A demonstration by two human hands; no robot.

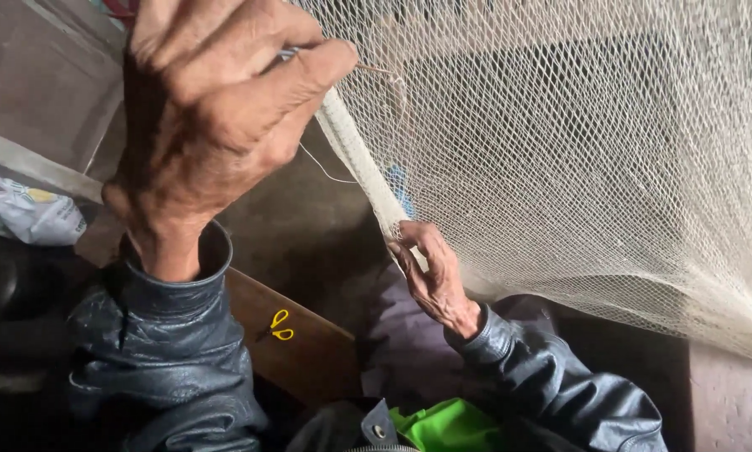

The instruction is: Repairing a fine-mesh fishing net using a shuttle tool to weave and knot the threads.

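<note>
Dark floor and a brown wooden board (309, 351) sit low in the frame while I mend my net.

Up top, my left hand (217, 117) is shut tight, its fingers (309, 71) pinching a thin thread (330, 172) and something small I cannot make out, right at the thick edge of the pale net (577, 159). Lower, near the middle, my right hand (433, 276) grips that same edge and holds it stretched. I think I am tying a knot here, and the next pull should be slow and straight so the thread stays snug. Yellow scissors (281, 325) lie on the board. A white bag (29, 213) rests at the left, and green cloth (451, 425) peeks out at the bottom.
</note>
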